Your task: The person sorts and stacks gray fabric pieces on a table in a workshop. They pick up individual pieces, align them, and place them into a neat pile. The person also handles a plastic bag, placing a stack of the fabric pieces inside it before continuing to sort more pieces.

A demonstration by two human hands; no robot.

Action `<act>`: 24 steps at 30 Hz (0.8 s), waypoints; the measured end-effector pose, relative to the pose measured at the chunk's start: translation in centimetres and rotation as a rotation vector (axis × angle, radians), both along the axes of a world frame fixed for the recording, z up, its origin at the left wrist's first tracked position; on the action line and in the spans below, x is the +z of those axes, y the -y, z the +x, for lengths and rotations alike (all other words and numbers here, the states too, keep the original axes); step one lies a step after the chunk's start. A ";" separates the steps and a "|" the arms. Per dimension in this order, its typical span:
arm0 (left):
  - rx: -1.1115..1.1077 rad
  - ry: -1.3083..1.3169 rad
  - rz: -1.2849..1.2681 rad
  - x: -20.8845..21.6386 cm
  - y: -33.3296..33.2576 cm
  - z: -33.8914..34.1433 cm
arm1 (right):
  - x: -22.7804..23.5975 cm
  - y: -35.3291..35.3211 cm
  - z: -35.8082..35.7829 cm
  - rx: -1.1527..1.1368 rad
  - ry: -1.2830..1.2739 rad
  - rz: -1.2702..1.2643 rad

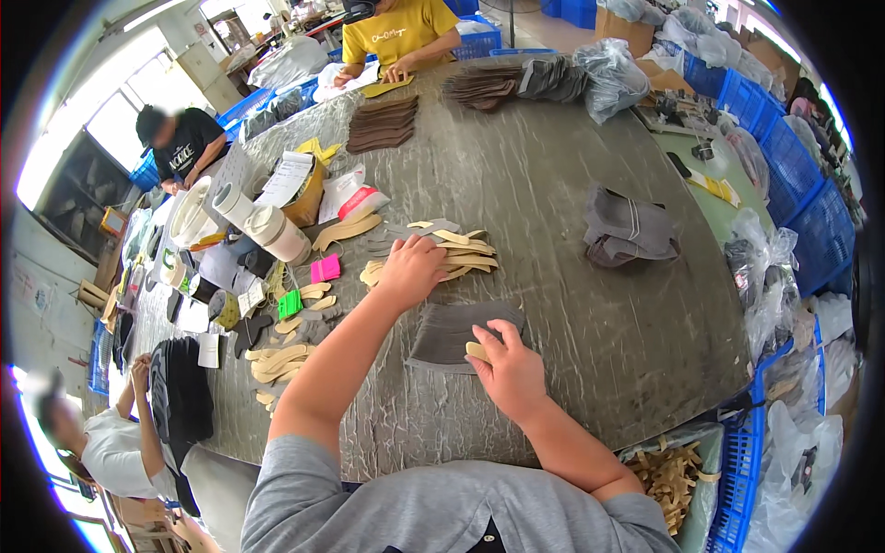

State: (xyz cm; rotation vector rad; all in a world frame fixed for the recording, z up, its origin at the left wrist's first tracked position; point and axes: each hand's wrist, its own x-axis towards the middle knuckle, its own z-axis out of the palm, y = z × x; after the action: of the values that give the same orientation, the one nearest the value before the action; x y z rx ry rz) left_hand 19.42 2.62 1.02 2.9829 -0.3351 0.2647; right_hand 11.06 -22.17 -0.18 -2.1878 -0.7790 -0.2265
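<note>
A small, flat cream piece (477, 351) is pinched by the right hand (514, 373) over the layered grey fabric stack (444, 336), seemingly for placing, with careful alignment called for next, while curved cream strips (473, 262) are touched by the left hand (412, 267), its grip being indiscernible.

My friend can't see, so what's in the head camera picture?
The left hand touches cream pieces while the right hand holds a small cream part by a grey stack on a large worktable, with other people around.

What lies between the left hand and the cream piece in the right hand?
In the head view, a grey stack lies between the left hand and the cream piece.
</note>
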 end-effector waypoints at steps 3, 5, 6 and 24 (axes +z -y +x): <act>0.055 -0.032 0.003 -0.4 0.3 0.6 | -0.1 0.8 0.9 0.016 -0.059 0.239; 0.054 -0.033 0.091 -0.9 0.2 1.0 | 0.0 1.3 2.1 0.062 -0.113 0.455; 0.046 -0.016 0.174 -1.4 0.2 1.1 | 0.5 1.5 2.5 0.073 -0.143 0.539; 0.217 -0.459 -1.138 7.5 7.8 -4.4 | 0.3 2.9 4.3 0.249 -1.337 1.405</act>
State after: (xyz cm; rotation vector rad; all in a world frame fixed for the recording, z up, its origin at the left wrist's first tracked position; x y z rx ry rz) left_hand 14.99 -5.22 8.49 1.8553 0.1639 -0.1754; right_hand 15.34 -25.04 0.08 -0.5474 0.0278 0.6119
